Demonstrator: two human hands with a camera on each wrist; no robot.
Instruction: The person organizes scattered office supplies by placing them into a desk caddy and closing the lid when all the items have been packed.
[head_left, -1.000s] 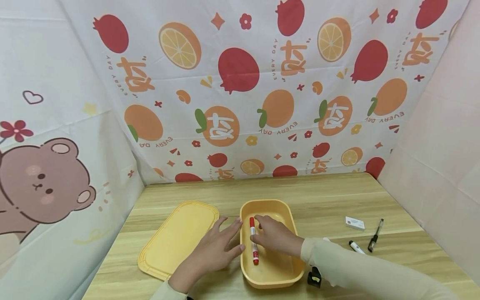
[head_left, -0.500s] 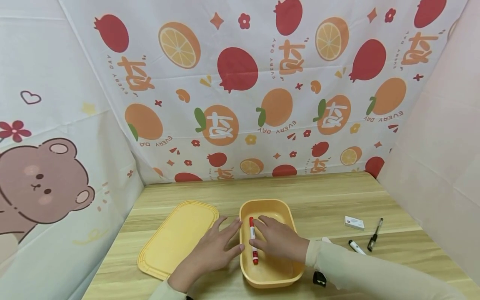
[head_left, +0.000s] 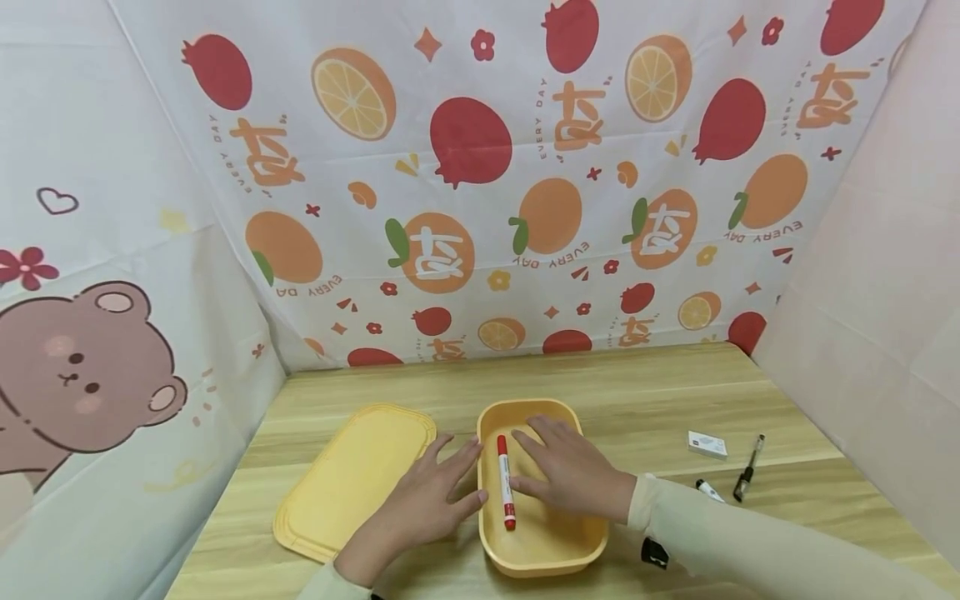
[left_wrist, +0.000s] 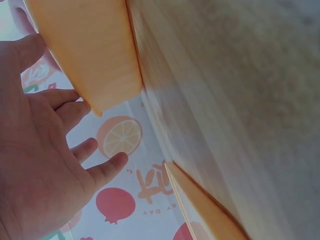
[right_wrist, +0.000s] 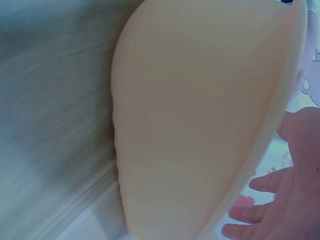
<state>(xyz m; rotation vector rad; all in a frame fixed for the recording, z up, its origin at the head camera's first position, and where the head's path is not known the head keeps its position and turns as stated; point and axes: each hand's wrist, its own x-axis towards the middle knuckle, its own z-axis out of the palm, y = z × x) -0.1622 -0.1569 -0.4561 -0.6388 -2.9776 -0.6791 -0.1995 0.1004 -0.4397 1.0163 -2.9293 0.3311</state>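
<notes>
A red and white marker (head_left: 506, 483) lies lengthwise in a yellow plastic box (head_left: 543, 569), along its left side. My right hand (head_left: 573, 472) is over the box with fingers spread, its thumb tip close beside the marker and nothing in its grasp. At the box's left rim my left hand (head_left: 423, 500) rests with fingers spread, fingertips touching the edge. The left wrist view shows the fingers of this left hand (left_wrist: 50, 135) at the rim of the box (left_wrist: 95, 50). In the right wrist view, the right hand (right_wrist: 295, 185) shows beyond the box wall (right_wrist: 195, 115).
A yellow lid (head_left: 360, 479) lies flat on the wooden table (head_left: 637, 379), left of the box. To the right are a small white box (head_left: 707, 444), a black pen (head_left: 750, 468) and a white, black-tipped pen (head_left: 708, 490) partly behind the right sleeve. Printed cloth hangs behind.
My right hand has drawn back to the right from the marker, and its fingers have spread. The marker stays in the box. The left hand has hardly moved.
</notes>
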